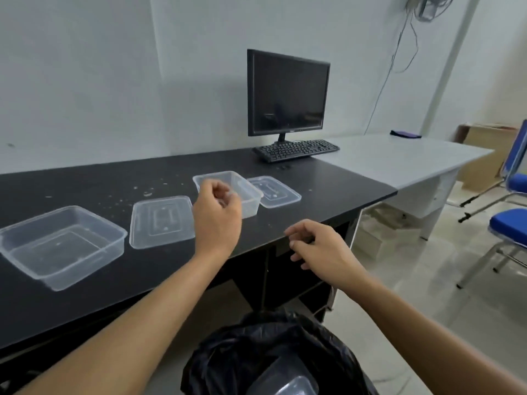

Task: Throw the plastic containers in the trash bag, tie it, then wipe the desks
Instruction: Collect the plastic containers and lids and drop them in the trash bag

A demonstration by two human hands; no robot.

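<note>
**A:** What is on my feed?

**B:** I am looking down on a black tabletop [328,192]. Four clear plastic pieces lie on it in a row. From the left they are the left tub [60,243], the left lid [162,220], the right tub [249,196] and, just beside that, the right lid [273,191]. White crumbs [137,192] are scattered behind them. A black bag [256,346] stands open on the floor below the front edge, and a third tub [285,380] lies inside it.

**A:** And the hands?

**B:** Both hold nothing. The left hand [218,212] hovers in front of the right tub with its fingers loosely curled. I cannot tell whether it touches the rim. The right hand [322,246] hangs over the front edge of the tabletop, also loosely curled.

**A:** How will the pieces handle?

**B:** I judge them very light, thin and springy, with smooth walls that could slip. I would pinch a tub at its rim, thumb inside and fingers outside, because squeezing the walls would flex them. The lids lie flat, so I would slide one to the edge and lift it by a corner.

**A:** Anything else?

**B:** A monitor [288,92] and a keyboard [296,149] sit at the back. A grey tabletop [399,161] adjoins on the right.
</note>
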